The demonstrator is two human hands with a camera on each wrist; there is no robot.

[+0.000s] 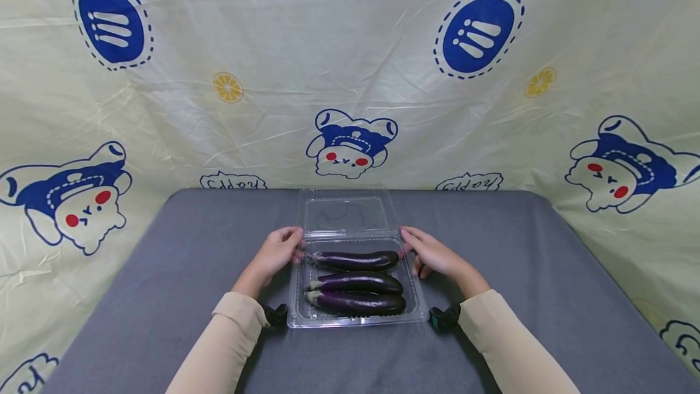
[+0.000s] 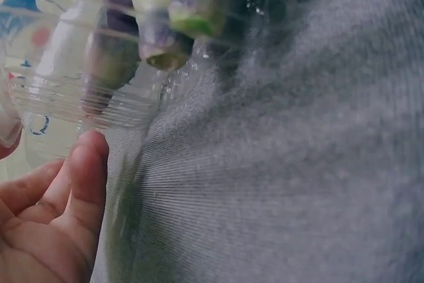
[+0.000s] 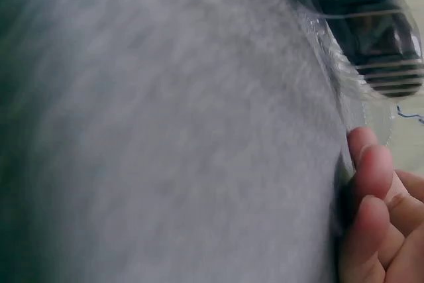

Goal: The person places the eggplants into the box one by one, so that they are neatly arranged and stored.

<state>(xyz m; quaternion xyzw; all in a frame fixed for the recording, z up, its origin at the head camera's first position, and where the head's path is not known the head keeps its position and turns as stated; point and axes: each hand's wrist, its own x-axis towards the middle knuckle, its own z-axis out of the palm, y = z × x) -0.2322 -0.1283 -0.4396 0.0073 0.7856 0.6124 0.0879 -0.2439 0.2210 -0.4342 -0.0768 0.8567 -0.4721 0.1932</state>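
Note:
A clear plastic clamshell container (image 1: 358,323) rests on the table, its lid (image 1: 350,214) folded back away from the person. Inside lie three eggplants, one at the back (image 1: 355,260), one in the middle (image 1: 358,283) and one in front (image 1: 361,304), stem ends to the left. My left hand (image 1: 276,251) grips the container's left side near the hinge; in the left wrist view its fingers (image 2: 86,170) lie against the ribbed plastic wall. At the opposite side my right hand (image 1: 434,254) holds the edge near the hinge, its fingers (image 3: 374,170) bent below the wall in the right wrist view.
A grey cloth covers the table (image 1: 492,321). Behind it hangs a pale curtain (image 1: 383,78) printed with blue cartoon bears and orange slices. Dark wrist straps (image 1: 445,318) sit close to the container's front corners.

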